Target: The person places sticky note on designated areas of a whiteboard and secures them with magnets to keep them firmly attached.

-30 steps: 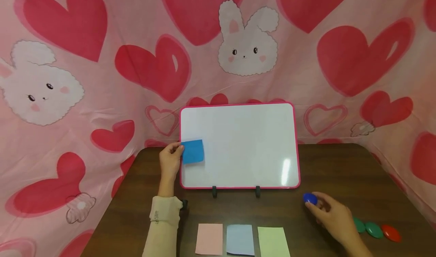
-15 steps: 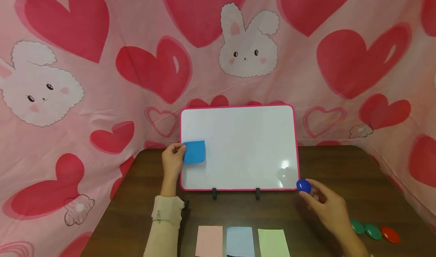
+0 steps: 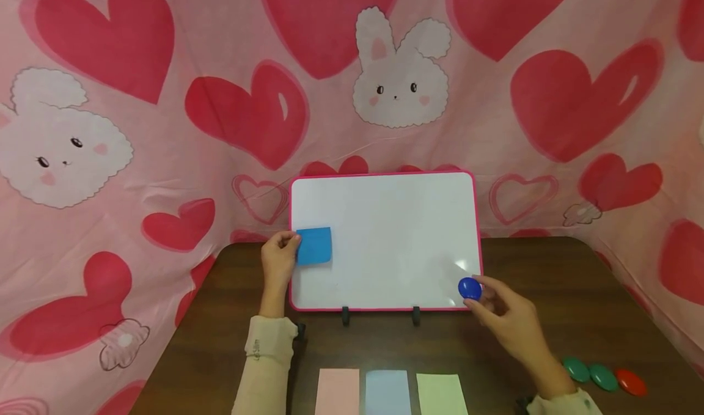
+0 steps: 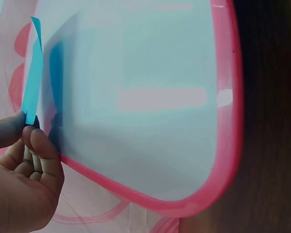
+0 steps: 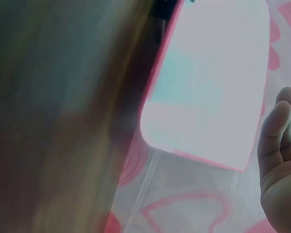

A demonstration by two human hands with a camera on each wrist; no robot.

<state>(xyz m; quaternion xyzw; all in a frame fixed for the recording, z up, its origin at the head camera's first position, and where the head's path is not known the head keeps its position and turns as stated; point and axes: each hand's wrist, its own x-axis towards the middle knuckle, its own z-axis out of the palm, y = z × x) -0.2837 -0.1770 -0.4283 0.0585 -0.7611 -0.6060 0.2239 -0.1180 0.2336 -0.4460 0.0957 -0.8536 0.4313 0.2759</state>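
Observation:
A whiteboard [image 3: 385, 238] with a pink frame stands upright on the dark wooden table. At its left edge my left hand [image 3: 278, 257] pinches a blue sticky note [image 3: 315, 246] by the note's left side. In the left wrist view the note [image 4: 34, 80] appears nearly edge-on, with a small gap between it and the board, where its reflection shows. My right hand [image 3: 508, 314] pinches a round blue magnet [image 3: 470, 288] between thumb and fingers, in front of the board's lower right corner. The right wrist view shows mostly the hand's fingers [image 5: 276, 126]; the magnet is almost out of frame there.
Pink [image 3: 338, 390], light blue [image 3: 387, 392] and pale green note pads [image 3: 442, 394] lie in a row at the front. Two green magnets [image 3: 603, 378] and a red magnet [image 3: 630, 382] lie at right. Black feet [image 3: 415, 316] support the board. A heart-patterned cloth [image 3: 396, 146] hangs behind.
My right hand has carried the blue magnet leftward and up, from beside the board to in front of its lower right corner. My left hand and the blue note shifted slightly right.

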